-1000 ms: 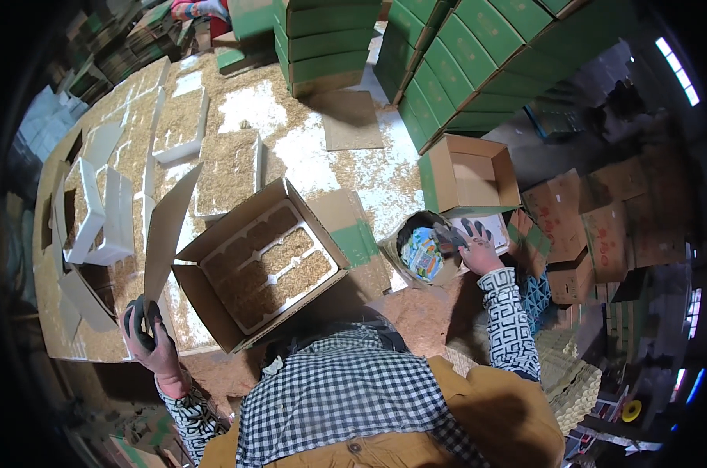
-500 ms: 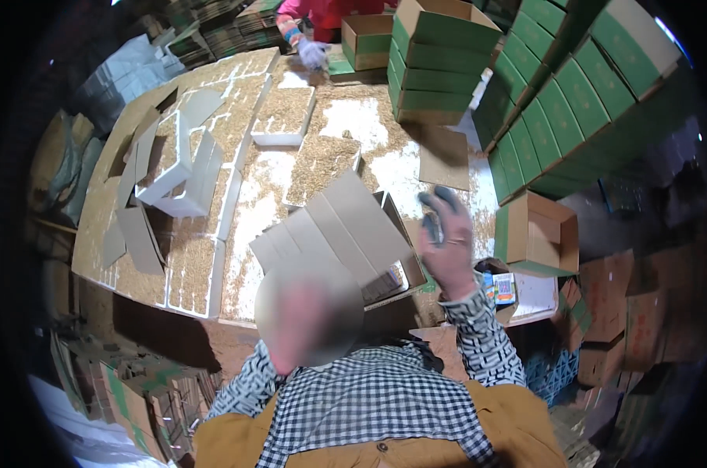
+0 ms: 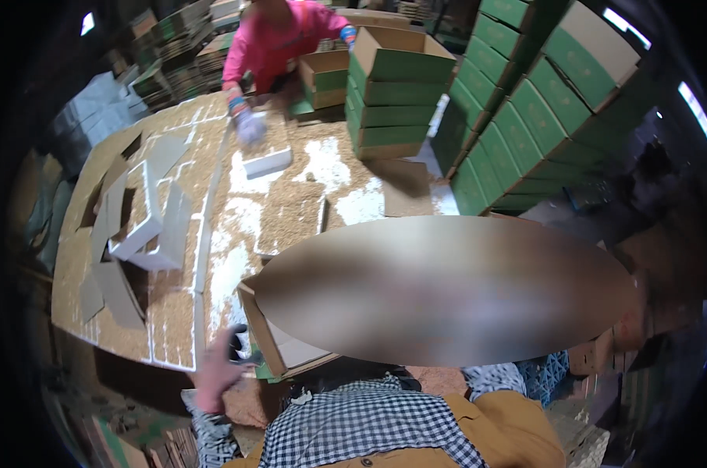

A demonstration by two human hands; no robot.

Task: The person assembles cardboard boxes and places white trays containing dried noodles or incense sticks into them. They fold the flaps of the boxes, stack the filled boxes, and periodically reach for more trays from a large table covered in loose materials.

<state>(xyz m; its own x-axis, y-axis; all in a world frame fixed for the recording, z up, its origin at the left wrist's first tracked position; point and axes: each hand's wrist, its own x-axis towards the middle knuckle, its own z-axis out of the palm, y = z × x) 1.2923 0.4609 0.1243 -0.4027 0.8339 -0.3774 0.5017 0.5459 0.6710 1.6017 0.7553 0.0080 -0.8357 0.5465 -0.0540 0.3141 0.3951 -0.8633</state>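
Wearer's clothing: a checked black-and-white shirt (image 3: 369, 425) under a mustard-coloured garment (image 3: 494, 437) fills the near edge.
Left hand: the left hand (image 3: 217, 374) is at the near left, raised beside the near-left corner of the open carton; it is motion-blurred, so whether its fingers are spread or closed on anything cannot be told. A dark object shows just at its fingertips, too smeared to identify.
Right hand: out of sight, so its state cannot be told.
Open carton: a brown cardboard carton (image 3: 279, 343) stands at the near edge of the table, its flap up and pale inside showing; most of it lies behind a blurred oval patch in the middle of the view.
Table: a wide work table (image 3: 174, 335) runs from near left to far centre, strewn with tan granular litter and white patches.
Dividers: white cardboard dividers (image 3: 143, 222) lie in a loose heap on the left part of the table, well apart from the carton.
Flat tray: a shallow tray of tan material (image 3: 291, 214) sits beyond the carton, mid-table.
Green boxes: a stack of green-sided boxes (image 3: 392, 101) stands far centre; a tilted wall of more green boxes (image 3: 525, 117) rises on the right.
Co-worker: a person in a pink top (image 3: 279, 43) leans in at the far side, a gloved hand (image 3: 248, 125) on a white block (image 3: 268, 162).
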